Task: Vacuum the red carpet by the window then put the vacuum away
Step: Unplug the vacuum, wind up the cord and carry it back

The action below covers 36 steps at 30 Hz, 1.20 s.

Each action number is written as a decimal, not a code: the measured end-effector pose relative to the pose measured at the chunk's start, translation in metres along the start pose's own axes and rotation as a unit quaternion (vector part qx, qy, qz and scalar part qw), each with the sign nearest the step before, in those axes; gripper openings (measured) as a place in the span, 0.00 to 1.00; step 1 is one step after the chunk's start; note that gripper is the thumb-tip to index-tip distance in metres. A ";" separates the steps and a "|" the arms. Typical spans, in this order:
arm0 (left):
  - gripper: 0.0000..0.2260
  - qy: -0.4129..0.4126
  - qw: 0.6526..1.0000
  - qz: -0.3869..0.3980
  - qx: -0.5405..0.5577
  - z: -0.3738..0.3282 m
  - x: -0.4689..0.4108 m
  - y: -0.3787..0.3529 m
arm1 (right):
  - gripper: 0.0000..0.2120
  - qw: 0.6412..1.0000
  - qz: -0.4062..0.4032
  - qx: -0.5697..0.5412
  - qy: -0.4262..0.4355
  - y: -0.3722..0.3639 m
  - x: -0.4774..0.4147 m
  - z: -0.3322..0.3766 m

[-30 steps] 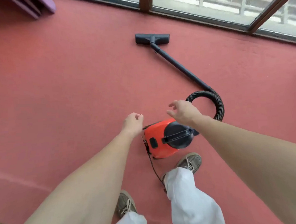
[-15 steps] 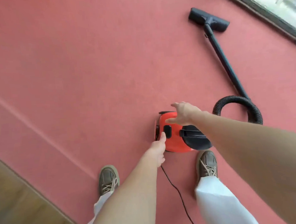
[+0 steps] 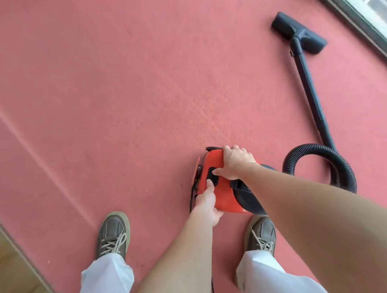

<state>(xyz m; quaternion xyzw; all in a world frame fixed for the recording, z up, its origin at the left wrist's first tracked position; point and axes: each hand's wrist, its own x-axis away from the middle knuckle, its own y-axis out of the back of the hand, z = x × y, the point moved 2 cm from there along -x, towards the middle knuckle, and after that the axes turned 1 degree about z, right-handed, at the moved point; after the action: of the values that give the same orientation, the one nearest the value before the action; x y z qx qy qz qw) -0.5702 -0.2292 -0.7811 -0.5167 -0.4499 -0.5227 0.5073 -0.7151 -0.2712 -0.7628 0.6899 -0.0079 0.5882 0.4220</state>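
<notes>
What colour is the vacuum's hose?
The hose is black, seen best in the head view.

Two bare forearms reach forward and down, the right one crossing in from the lower right. The left hand [image 3: 206,202] is the nearer one. Its thumb points ahead with the tip on the black switch [image 3: 215,178] of the red vacuum body [image 3: 224,196], its fingers curled under the body's near side. Just beyond it, the right hand [image 3: 236,162] grips the body's far edge with curled fingers, its thumb tip touching the same switch.
</notes>
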 end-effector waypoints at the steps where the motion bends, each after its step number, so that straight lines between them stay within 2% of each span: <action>1: 0.31 -0.007 1.000 -0.007 0.001 -0.002 -0.001 -0.001 | 0.36 1.000 -0.010 0.000 0.000 0.000 0.000 0.001; 6: 0.28 -0.026 0.998 -0.040 -0.029 -0.003 -0.007 -0.002 | 0.35 1.000 -0.029 -0.009 0.004 -0.002 -0.002 0.000; 9: 0.33 -0.029 0.990 -0.064 -0.125 -0.003 -0.007 0.005 | 0.38 0.999 -0.019 -0.041 0.009 0.000 0.003 -0.003; 11: 0.34 -0.056 0.972 -0.099 -0.208 -0.014 0.002 0.011 | 0.38 0.995 -0.035 -0.094 0.011 0.013 0.015 -0.006; 14: 0.29 -0.160 0.929 -0.140 -0.304 -0.055 0.047 0.005 | 0.35 0.989 -0.095 -0.108 0.026 0.058 0.043 -0.012; 15: 0.27 -0.199 0.903 -0.153 -0.350 -0.071 0.067 -0.001 | 0.34 0.987 -0.112 -0.110 0.031 0.076 0.052 -0.013; 17: 0.23 -0.292 0.829 -0.168 -0.447 -0.106 0.121 -0.020 | 0.31 0.981 -0.145 -0.120 0.037 0.121 0.081 -0.019; 19: 0.17 -0.362 0.764 -0.156 -0.510 -0.132 0.184 -0.042 | 0.28 0.975 -0.177 -0.124 0.039 0.170 0.119 -0.027; 22: 0.11 -0.423 0.652 -0.152 -0.611 -0.158 0.288 -0.067 | 0.22 0.971 -0.203 -0.118 0.035 0.232 0.192 -0.040; 25: 0.11 -0.446 0.537 -0.146 -0.701 -0.167 0.389 -0.081 | 0.18 0.976 -0.196 -0.098 0.017 0.275 0.280 -0.058; 30: 0.10 -0.497 0.404 -0.130 -0.757 -0.157 0.553 -0.106 | 0.16 0.973 -0.211 -0.095 -0.013 0.325 0.442 -0.088; 32: 0.11 -0.525 0.337 -0.122 -0.772 -0.147 0.612 -0.122 | 0.16 0.966 -0.240 -0.089 -0.034 0.346 0.508 -0.102; 34: 0.10 -0.546 0.304 -0.096 -0.774 -0.133 0.654 -0.135 | 0.17 0.955 -0.276 -0.090 -0.056 0.357 0.566 -0.115; 36: 0.10 -0.563 0.292 -0.066 -0.770 -0.121 0.686 -0.148 | 0.17 0.939 -0.310 -0.127 -0.084 0.361 0.611 -0.124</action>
<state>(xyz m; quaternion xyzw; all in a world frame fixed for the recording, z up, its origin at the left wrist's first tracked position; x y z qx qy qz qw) -0.6948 -0.3829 -0.0971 -0.8061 -0.0488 -0.2414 -0.5381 -0.8096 -0.1338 -0.0621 0.6460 0.0961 0.3623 0.6650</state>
